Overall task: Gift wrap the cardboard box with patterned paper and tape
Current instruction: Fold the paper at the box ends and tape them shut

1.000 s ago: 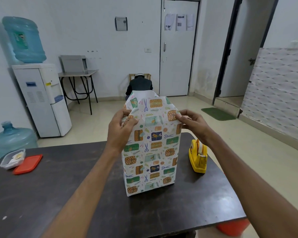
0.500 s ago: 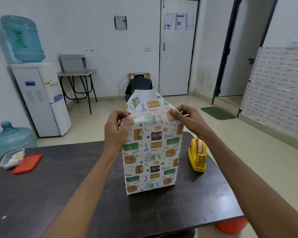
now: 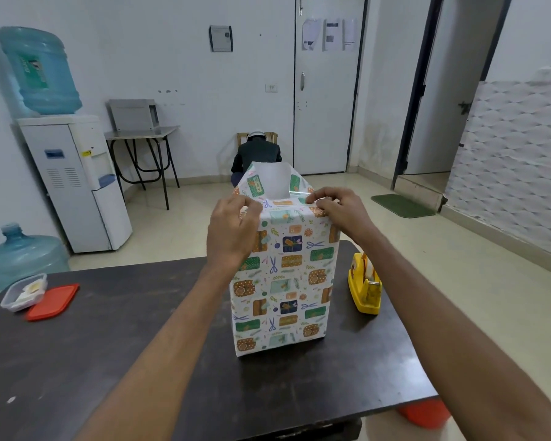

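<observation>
A tall box wrapped in patterned paper [image 3: 283, 281] stands upright in the middle of the dark table [image 3: 109, 345]. Its top end is open: the far paper flap [image 3: 274, 183] sticks up, white side toward me. My left hand [image 3: 233, 227] pinches the paper at the top left corner. At the top right corner my right hand [image 3: 341, 211] presses the near paper edge down and inward. The cardboard itself is hidden under the paper. A yellow tape dispenser [image 3: 365, 286] sits on the table just right of the box.
A clear plastic container [image 3: 23, 292] and its red lid [image 3: 53, 302] lie at the table's far left. Beyond the table are a water dispenser [image 3: 77, 183], a spare water bottle [image 3: 23, 256], and a chair with a dark jacket [image 3: 256, 154]. An orange object [image 3: 423, 413] shows below the table's right corner.
Both hands have pushed the near paper edge at the top down and inward over the box. The far flap now stands out more clearly above my fingers.
</observation>
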